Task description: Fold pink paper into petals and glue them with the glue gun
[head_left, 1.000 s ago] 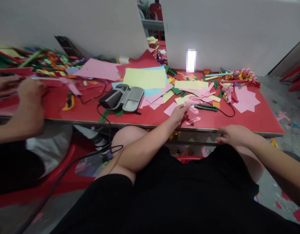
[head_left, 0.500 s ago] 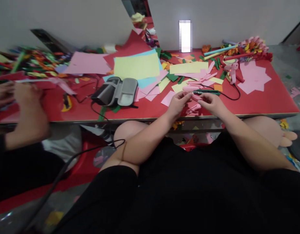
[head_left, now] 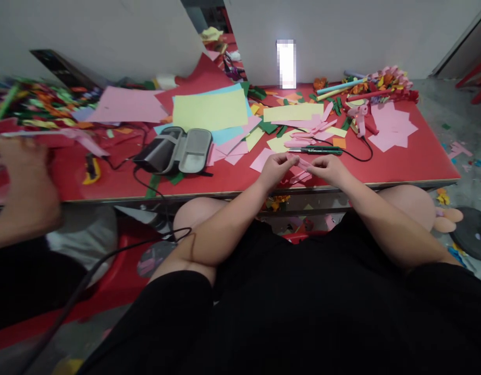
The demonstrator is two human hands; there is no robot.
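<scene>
Between my two hands, over the front edge of the red table [head_left: 232,179], is a small strip of pink paper [head_left: 304,164]. My left hand [head_left: 278,169] pinches its left end with thumb and fingers. The right end is gripped by my right hand [head_left: 329,169]. Cut pink paper pieces [head_left: 300,177] lie just below the fingers. Right behind my hands rests a dark green utility knife [head_left: 320,150], its blade end to the left. A pink glue gun [head_left: 358,117] stands farther back on the right, its cord trailing on the table.
Left of me lies an open grey zip case [head_left: 197,151] near a yellow cutter [head_left: 91,169]. Coloured paper sheets [head_left: 209,109] cover the middle. A co-worker's arm [head_left: 27,187] reaches in at far left, beside another glue gun [head_left: 84,140]. A lit phone [head_left: 286,63] leans on the wall.
The view has shifted slightly to the right. My hands still hold the pink paper strip, which now shows more between my fingers. The co-worker's arm at left has moved.
</scene>
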